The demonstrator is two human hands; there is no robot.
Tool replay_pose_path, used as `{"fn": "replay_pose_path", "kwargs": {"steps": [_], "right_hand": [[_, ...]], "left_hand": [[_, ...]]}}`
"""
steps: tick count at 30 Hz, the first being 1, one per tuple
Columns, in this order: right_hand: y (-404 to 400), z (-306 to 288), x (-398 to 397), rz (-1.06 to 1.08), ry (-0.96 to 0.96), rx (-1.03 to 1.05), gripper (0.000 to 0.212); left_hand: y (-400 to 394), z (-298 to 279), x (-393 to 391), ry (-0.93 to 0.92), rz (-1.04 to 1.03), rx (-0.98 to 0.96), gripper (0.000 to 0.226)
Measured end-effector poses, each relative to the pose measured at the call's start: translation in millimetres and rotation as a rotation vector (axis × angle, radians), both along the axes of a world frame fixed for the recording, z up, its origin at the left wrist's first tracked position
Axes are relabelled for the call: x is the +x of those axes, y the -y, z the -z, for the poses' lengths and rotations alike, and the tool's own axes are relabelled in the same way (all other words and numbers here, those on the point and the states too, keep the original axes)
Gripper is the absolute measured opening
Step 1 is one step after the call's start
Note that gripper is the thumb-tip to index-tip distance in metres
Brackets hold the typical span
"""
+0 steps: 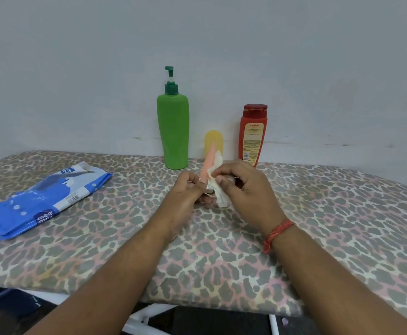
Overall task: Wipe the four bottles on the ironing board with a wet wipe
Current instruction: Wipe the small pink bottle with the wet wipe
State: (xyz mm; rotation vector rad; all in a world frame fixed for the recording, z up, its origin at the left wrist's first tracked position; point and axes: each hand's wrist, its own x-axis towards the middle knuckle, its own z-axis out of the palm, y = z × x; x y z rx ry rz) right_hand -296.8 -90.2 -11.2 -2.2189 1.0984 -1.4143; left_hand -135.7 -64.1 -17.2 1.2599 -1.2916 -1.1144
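Observation:
My left hand (187, 189) grips the lower end of a slim peach-pink tube bottle (208, 160), which points up and away over the middle of the ironing board (318, 226). Against the tube's right side, my right hand (241, 187) pinches a crumpled white wet wipe (218, 180). Behind stand a tall green pump bottle (173, 131), a small yellow bottle (214, 140) partly hidden by the tube, and a red-orange flip-cap bottle (252, 136).
A blue and white pack of wet wipes (45, 199) lies on the board at the left. The board has a leopard-print cover and stands against a pale wall (197, 44). Its white frame (149, 315) shows below the near edge.

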Motion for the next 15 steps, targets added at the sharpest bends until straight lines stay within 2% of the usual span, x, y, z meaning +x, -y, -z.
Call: {"fn": "replay_pose_path", "kwargs": {"steps": [2, 6, 12, 15], "right_hand": [[2.0, -0.5, -0.7, 0.068, -0.004, -0.029, 0.017], [9.8, -7.2, -11.9, 0.289, 0.173, -0.061, 0.023], [0.4, -1.5, -6.0, 0.153, 0.05, -0.1, 0.007], [5.8, -7.1, -9.1, 0.238, 0.2, -0.033, 0.008]], "left_hand": [[-1.3, 0.2, -0.7, 0.027, 0.036, -0.026, 0.02], [-1.9, 3.4, -3.1, 0.186, 0.157, -0.101, 0.018], [-1.2, 5.0, 0.4, 0.168, 0.127, -0.132, 0.019], [0.1, 7.4, -0.3, 0.224, 0.169, -0.141, 0.02]]}}
